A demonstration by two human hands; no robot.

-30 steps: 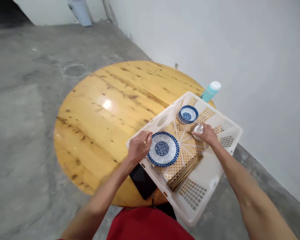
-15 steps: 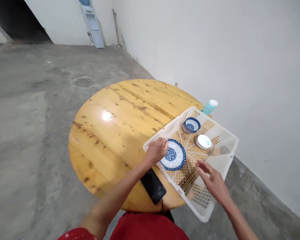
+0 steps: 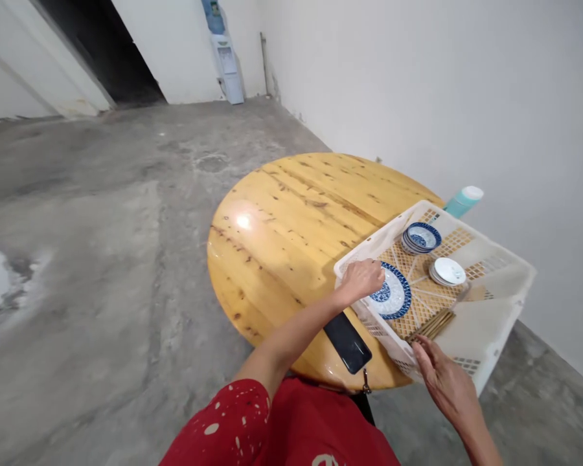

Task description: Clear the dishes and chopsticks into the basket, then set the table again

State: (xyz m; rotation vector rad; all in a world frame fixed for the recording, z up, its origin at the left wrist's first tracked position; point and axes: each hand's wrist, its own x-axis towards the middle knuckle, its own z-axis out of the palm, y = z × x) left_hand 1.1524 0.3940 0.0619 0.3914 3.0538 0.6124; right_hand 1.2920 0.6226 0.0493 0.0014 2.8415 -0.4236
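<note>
A white plastic basket (image 3: 508, 272) stands tilted at the right side of the round wooden table. In it lie a blue-and-white plate (image 3: 399, 294), a stack of patterned bowls (image 3: 422, 238) and a stack of small white dishes (image 3: 447, 270). My left hand (image 3: 363, 279) is curled closed above the plate's left edge, by the basket rim; what its fingers hold, if anything, is hidden. At the basket's near side, my right hand (image 3: 444, 378) closes on the near end of a bundle of chopsticks (image 3: 434, 325), whose far ends point away to the right.
A black phone (image 3: 348, 344) lies on the table (image 3: 282, 259) at its near edge, left of the basket. A teal bottle with a white cap (image 3: 463, 202) stands behind the basket. The white wall rises at right; a water dispenser (image 3: 228, 68) is far back.
My right hand has closed on the chopsticks and raised them from the basket's floor. My left hand stays curled by the plate. The view has turned left.
</note>
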